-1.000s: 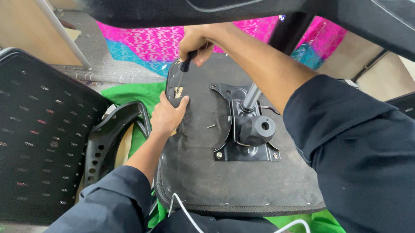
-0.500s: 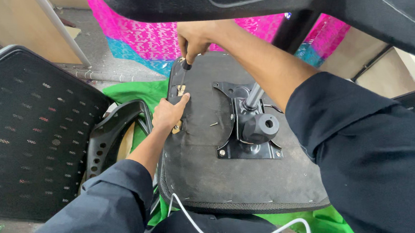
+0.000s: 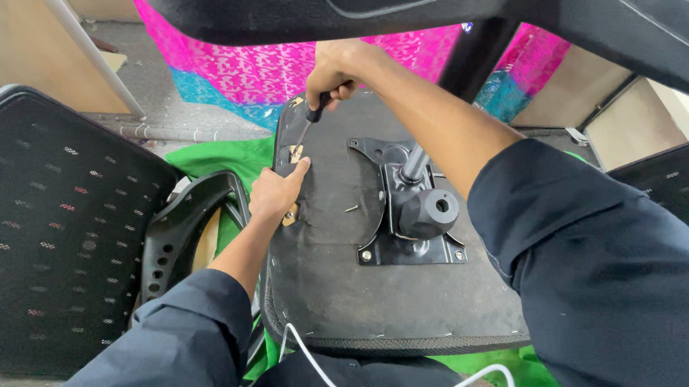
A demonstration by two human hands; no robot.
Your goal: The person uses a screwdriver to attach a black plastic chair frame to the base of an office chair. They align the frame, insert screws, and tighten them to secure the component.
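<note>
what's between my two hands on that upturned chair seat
In the head view, the screwdriver bridges the gap: the right hand grips its handle, and its tip meets a small tan bracket by the left hand.
</note>
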